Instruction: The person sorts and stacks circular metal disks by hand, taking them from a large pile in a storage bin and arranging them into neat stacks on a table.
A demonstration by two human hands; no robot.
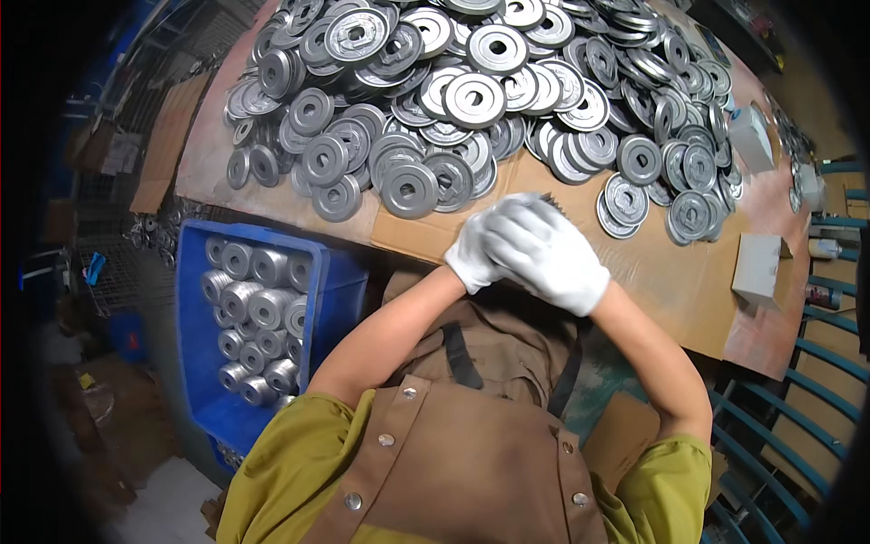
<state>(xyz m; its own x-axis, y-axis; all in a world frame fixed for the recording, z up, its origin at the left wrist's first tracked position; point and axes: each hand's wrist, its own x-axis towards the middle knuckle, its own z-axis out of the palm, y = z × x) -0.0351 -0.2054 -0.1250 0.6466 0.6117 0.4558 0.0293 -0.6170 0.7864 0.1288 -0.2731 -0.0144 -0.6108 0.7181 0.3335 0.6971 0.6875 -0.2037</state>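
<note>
Both my hands wear white gloves and are pressed together at the near edge of the table, just in front of a large heap of round grey metal discs (406, 189) with centre holes. My right hand (555, 258) lies over the fingers of my left hand (473, 247). Both look closed. A small dark, rough-edged bit (550, 201) pokes out past the gloves on the far side; the rest of it is hidden, so its kind does not show. The nearest loose discs (623, 201) lie just beyond my hands.
Flattened cardboard (671, 290) covers the tabletop under the discs. At my left stands a blue plastic crate (317, 258) holding rows of stacked metal discs (265, 308). A small white box (759, 269) sits at the table's right edge, beside a blue slatted rack (825, 367).
</note>
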